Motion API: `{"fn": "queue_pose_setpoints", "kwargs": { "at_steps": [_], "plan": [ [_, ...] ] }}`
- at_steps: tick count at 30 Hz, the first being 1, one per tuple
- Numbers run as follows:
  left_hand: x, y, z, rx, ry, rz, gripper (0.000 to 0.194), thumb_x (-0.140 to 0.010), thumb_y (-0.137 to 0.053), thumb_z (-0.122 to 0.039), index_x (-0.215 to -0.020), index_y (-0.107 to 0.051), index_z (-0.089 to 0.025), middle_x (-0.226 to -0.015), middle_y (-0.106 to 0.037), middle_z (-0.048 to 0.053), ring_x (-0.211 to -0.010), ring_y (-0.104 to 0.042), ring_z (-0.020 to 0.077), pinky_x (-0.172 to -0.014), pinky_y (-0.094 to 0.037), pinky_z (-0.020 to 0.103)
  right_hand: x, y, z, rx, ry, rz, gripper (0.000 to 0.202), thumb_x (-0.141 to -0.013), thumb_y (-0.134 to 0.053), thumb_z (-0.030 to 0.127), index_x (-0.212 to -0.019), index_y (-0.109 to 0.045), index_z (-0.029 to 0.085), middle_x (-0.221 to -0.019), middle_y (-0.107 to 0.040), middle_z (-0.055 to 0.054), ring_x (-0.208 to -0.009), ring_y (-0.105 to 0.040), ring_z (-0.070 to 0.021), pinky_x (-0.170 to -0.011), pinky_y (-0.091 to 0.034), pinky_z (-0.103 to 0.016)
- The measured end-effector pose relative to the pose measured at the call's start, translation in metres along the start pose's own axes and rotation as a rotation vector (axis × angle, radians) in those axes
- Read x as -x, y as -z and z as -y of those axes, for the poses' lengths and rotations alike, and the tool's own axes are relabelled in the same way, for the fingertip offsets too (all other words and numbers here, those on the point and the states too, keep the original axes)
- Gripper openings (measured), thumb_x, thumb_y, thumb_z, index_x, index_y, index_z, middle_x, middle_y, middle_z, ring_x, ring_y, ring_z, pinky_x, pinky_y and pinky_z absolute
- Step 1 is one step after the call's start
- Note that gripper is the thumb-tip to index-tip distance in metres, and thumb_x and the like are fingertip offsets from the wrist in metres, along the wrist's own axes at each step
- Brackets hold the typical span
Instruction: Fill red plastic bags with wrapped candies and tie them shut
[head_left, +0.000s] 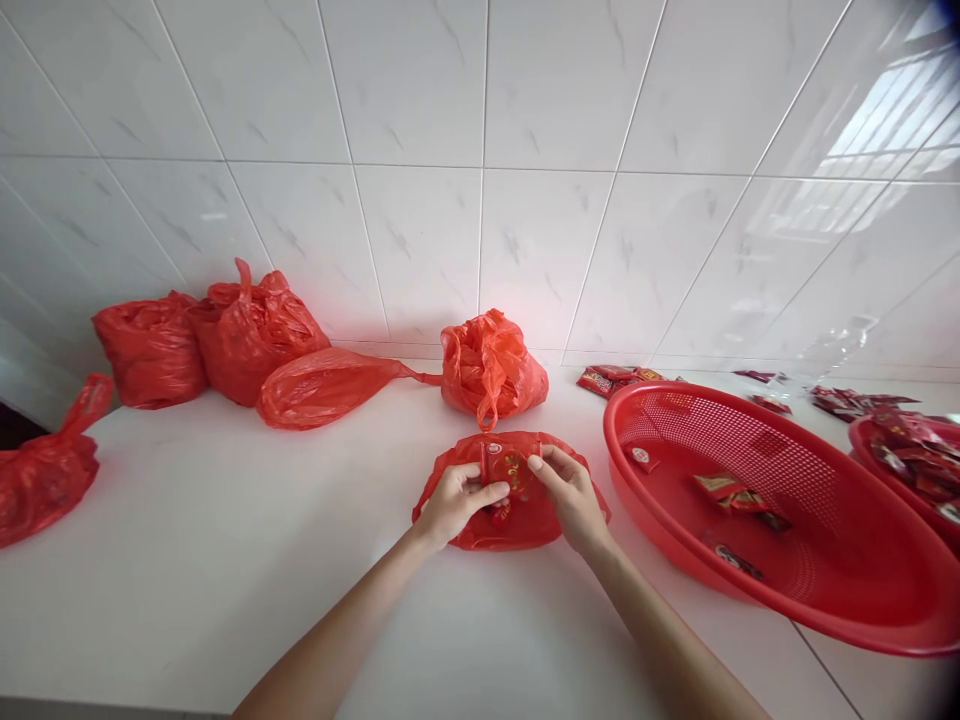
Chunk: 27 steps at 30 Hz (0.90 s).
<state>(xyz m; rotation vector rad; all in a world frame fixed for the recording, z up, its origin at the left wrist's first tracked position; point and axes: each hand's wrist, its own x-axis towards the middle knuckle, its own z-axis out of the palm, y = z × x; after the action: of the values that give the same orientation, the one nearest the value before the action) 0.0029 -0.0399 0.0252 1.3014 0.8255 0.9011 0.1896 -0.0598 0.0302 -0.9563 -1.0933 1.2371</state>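
- White wall tiles with grey veining (420, 90) stand behind a smooth white counter (225, 560); a barred window reflects at upper right.
- The left hand (457, 502) pinches the left side of a small, glossy red packet with gold print (513, 466), thumb across its front.
- The right hand (571, 492) grips the packet's right edge between thumb and fingers.
- The packet is above a spread, translucent red plastic bag (517, 538), near the counter's middle.
- Just behind, 1 bunched red plastic bag (496, 365) sits near the wall.
- At back left, 2 full red plastic bags (259, 335) touch, a limp red plastic bag (330, 390) before them.
- On the right, a large, perforated red plastic basket (847, 560) holds a few wrapped packets (729, 492).
- Beyond it, a second red basket (864, 438) brims with packets.
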Motion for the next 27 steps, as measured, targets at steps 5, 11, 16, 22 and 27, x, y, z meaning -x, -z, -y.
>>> {"fn": "queue_pose_setpoints", "kwargs": {
  "at_steps": [5, 11, 16, 22, 27],
  "plan": [
    [-0.0015, 0.0038, -0.0023, 0.016, -0.060, -0.040, 0.030, -0.080, -0.077, -0.038, -0.097, -0.074, -0.015, -0.082, -0.072, 0.004, -0.076, -0.064, 0.0163, -0.075, -0.054, 0.030, 0.0003, -0.0026, 0.0001, 0.051, -0.039, 0.149, 0.029, -0.082, -0.074, 0.046, -0.086, -0.073, 0.017, -0.076, -0.071, -0.005, -0.065, -0.062, -0.0164, -0.065, -0.052, -0.031],
    [-0.0024, 0.0060, -0.0029, 0.005, -0.084, -0.019, 0.027, -0.079, -0.078, -0.036, -0.094, -0.075, -0.014, -0.079, -0.072, 0.004, -0.073, -0.065, 0.0163, -0.072, -0.055, 0.029, -0.0012, -0.0009, -0.0029, 0.020, -0.034, 0.128, 0.027, -0.082, -0.075, 0.043, -0.083, -0.073, 0.016, -0.073, -0.072, -0.004, -0.059, -0.062, -0.0145, -0.061, -0.051, -0.030],
    [-0.0035, 0.0086, 0.0003, -0.029, -0.092, -0.020, 0.028, -0.078, -0.078, -0.037, -0.094, -0.074, -0.014, -0.081, -0.073, 0.005, -0.075, -0.067, 0.0191, -0.074, -0.057, 0.032, -0.0011, -0.0017, -0.0050, 0.014, -0.047, 0.109, 0.029, -0.080, -0.076, 0.045, -0.084, -0.072, 0.017, -0.073, -0.072, -0.004, -0.058, -0.062, -0.0154, -0.060, -0.052, -0.031],
    [-0.0031, 0.0089, 0.0017, -0.098, -0.090, 0.000, 0.027, -0.082, -0.074, -0.042, -0.087, -0.074, -0.015, -0.080, -0.073, 0.005, -0.076, -0.067, 0.0190, -0.073, -0.056, 0.030, -0.0026, -0.0011, -0.0056, -0.002, -0.009, 0.029, 0.027, -0.079, -0.078, 0.043, -0.088, -0.071, 0.019, -0.071, -0.070, -0.001, -0.058, -0.060, -0.0141, -0.061, -0.051, -0.030],
    [-0.0027, 0.0070, 0.0009, -0.119, -0.096, -0.021, 0.030, -0.084, -0.071, -0.043, -0.074, -0.072, -0.015, -0.074, -0.072, 0.004, -0.070, -0.066, 0.0177, -0.069, -0.055, 0.028, -0.0032, 0.0010, -0.0054, -0.002, -0.003, 0.016, 0.029, -0.078, -0.078, 0.044, -0.091, -0.071, 0.019, -0.069, -0.067, -0.001, -0.060, -0.059, -0.0148, -0.062, -0.050, -0.031]
  ]
}}
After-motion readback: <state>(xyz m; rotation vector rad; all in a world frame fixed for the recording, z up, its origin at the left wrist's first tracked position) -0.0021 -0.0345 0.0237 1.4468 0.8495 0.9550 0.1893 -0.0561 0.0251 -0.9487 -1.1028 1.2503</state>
